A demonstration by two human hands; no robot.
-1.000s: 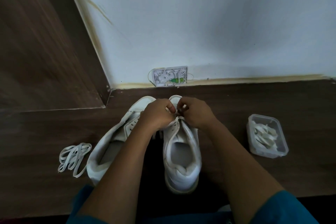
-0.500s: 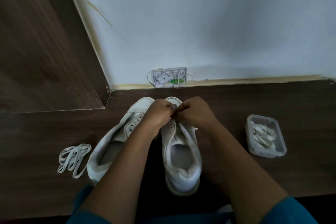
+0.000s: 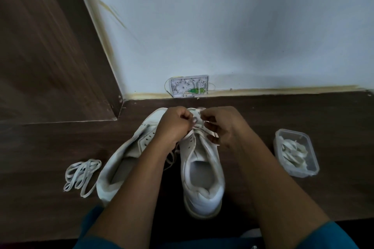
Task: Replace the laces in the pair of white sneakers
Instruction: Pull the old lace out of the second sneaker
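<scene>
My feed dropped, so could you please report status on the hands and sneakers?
Left hand, right hand: both pinching flat white lace. Lace at toe-end eyelets of right-side white low-top sneaker. Nothing in the way.

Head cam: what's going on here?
A person is lacing one white sneaker that stands on the wooden floor. Both hands work at its front eyelets: the left hand and the right hand each pinch the lace. The second sneaker lies tilted just to its left, apparently unlaced. A loose lace bundle lies farther left, and a clear plastic container holding more laces sits to the right.
</scene>
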